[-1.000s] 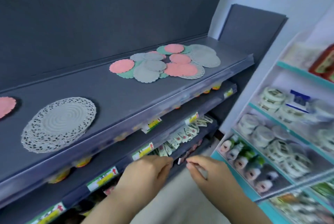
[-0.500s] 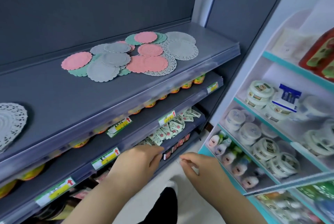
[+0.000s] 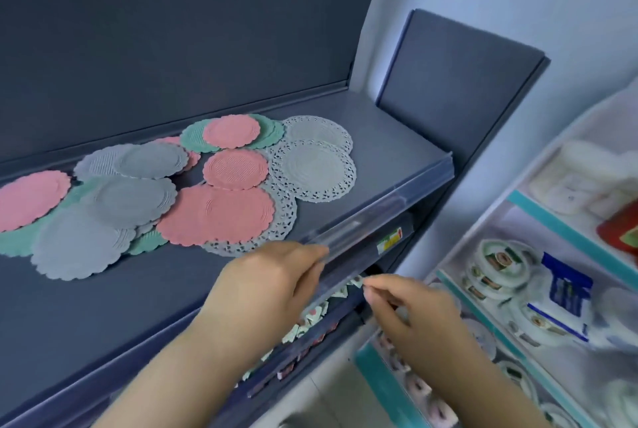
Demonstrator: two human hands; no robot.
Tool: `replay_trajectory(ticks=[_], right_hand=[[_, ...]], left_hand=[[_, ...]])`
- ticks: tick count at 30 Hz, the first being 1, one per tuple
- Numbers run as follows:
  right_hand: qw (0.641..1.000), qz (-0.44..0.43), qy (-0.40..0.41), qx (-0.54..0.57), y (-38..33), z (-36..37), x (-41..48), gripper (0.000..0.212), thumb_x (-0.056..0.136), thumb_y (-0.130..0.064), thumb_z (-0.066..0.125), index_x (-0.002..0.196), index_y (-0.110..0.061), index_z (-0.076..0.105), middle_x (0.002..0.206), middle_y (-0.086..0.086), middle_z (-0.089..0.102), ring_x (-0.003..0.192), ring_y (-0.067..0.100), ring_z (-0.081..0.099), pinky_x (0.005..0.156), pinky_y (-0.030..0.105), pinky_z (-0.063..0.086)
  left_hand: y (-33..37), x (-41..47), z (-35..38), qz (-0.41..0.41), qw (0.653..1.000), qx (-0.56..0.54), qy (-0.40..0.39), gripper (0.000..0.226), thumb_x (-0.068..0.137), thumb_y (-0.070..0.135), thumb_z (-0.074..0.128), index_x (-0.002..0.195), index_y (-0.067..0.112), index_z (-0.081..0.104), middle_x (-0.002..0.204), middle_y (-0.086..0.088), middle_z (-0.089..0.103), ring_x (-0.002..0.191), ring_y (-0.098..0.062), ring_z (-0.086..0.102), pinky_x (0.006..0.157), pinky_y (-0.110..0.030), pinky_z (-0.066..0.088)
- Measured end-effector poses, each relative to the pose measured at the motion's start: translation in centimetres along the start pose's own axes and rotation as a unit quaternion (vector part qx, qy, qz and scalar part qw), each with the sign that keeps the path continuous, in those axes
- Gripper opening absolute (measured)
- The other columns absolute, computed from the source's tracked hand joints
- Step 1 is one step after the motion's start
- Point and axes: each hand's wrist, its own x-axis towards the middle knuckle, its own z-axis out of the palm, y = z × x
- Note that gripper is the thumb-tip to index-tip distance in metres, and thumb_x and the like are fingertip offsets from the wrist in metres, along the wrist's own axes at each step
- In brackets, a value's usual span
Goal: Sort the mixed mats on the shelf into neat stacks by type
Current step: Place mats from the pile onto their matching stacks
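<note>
A mixed heap of round mats lies on the dark grey shelf (image 3: 386,137). Pink scalloped mats (image 3: 221,217) overlap grey scalloped mats (image 3: 127,198), green mats (image 3: 193,136) and pale lacy doily mats (image 3: 314,170). My left hand (image 3: 269,284) hovers at the shelf's clear front lip, fingers curled, just below the pink mat and the doily under it, holding nothing. To its right, in front of the lower shelves, my right hand (image 3: 411,313) has thumb and fingers pinched together; nothing shows between them.
A clear plastic rail (image 3: 379,220) runs along the shelf's front edge. Lower shelves hold small packets (image 3: 321,306) and price tags. A teal-edged rack (image 3: 518,275) at the right carries round tins and boxes. A grey end panel (image 3: 459,82) closes the shelf's right end.
The view has swung right and closer to the mat heap. Both hands have risen from the lower shelves to the level of the top shelf's front edge. The lone doily at the left has left view.
</note>
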Motion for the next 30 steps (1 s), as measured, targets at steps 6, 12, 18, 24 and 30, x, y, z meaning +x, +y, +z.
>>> replay_trajectory(ticks=[6,12,18,24,30], right_hand=[[0.997,-0.05,-0.006,0.059,0.7,-1.5,5.7,0.019,0.087,-0.028,0.059,0.103,-0.029,0.069,0.091,-0.023,0.067,0.088,-0.01,0.059,0.075,0.01,0.046],[0.983,-0.159,-0.044,0.078,1.3,-3.0,14.1,0.017,0.085,-0.021,0.064,0.1,-0.026,0.071,0.089,-0.022,0.068,0.085,-0.009,0.06,0.071,0.008,0.046],[0.957,-0.254,-0.139,0.031,0.7,-2.1,20.1,0.024,0.085,-0.028,0.063,0.108,-0.028,0.067,0.107,-0.018,0.061,0.103,-0.005,0.051,0.089,0.006,0.036],[0.91,-0.338,-0.224,-0.083,0.3,-0.9,22.1,0.044,0.085,-0.045,0.058,0.127,-0.034,0.052,0.142,-0.019,0.035,0.134,-0.001,0.019,0.103,0.011,0.005],[0.886,-0.38,-0.241,-0.116,0.1,-1.4,22.7,0.042,0.09,-0.04,0.052,0.13,-0.028,0.049,0.142,-0.015,0.039,0.135,0.0,0.021,0.094,0.004,0.002]], left_hand=[[-1.0,3.9,1.3,-0.023,0.999,0.026,0.004,0.034,0.088,0.035,0.043,0.1,0.022,0.072,0.085,0.011,0.069,0.074,-0.012,0.065,0.057,-0.021,0.051],[-1.7,5.7,2.2,-0.1,0.99,0.099,0.034,0.033,0.085,0.034,0.045,0.093,0.021,0.075,0.083,0.011,0.069,0.071,-0.011,0.064,0.055,-0.018,0.048],[-1.6,5.1,1.8,-0.212,0.959,0.174,0.069,0.031,0.084,0.035,0.047,0.09,0.023,0.074,0.082,0.012,0.067,0.071,-0.015,0.062,0.055,-0.028,0.053],[-1.3,3.3,2.2,-0.304,0.921,0.238,0.056,0.034,0.082,0.039,0.044,0.092,0.027,0.075,0.083,0.014,0.066,0.072,-0.015,0.062,0.056,-0.031,0.053],[-0.6,4.0,2.4,-0.325,0.911,0.242,0.078,0.02,0.067,0.018,0.083,0.084,0.025,0.077,0.076,0.012,0.069,0.063,-0.016,0.063,0.048,-0.031,0.054]])
